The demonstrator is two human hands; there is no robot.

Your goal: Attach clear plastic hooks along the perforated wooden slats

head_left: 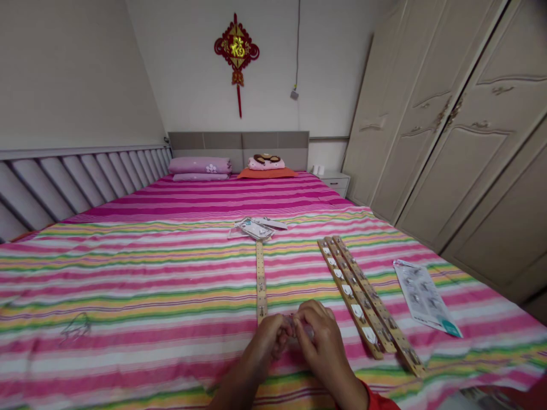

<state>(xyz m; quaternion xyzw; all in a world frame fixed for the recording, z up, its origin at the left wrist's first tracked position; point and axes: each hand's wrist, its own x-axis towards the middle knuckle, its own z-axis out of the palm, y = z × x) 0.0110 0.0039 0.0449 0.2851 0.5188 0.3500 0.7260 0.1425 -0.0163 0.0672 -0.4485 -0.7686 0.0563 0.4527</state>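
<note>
My left hand (273, 340) and my right hand (319, 330) meet low in the middle of the view, both with fingers closed in a pinch. Between the fingertips is a small clear piece (307, 331), mostly covered, too little of it showing to name. Just beyond my left hand lies a narrow tan strip with holes (260, 262), carrying a few clear and metal fittings on its near half. To the right of my hands rest several similar strips (359, 285), lined with small metal fittings; one also carries white pieces.
A clear packet of metal fittings (427, 299) lies at the right. More packets (256, 228) sit past the strip's far end. A thin loose clear item (77, 327) is at the left. Striped bedding (149, 273) covers the bed; a wardrobe (453, 142) stands on the right.
</note>
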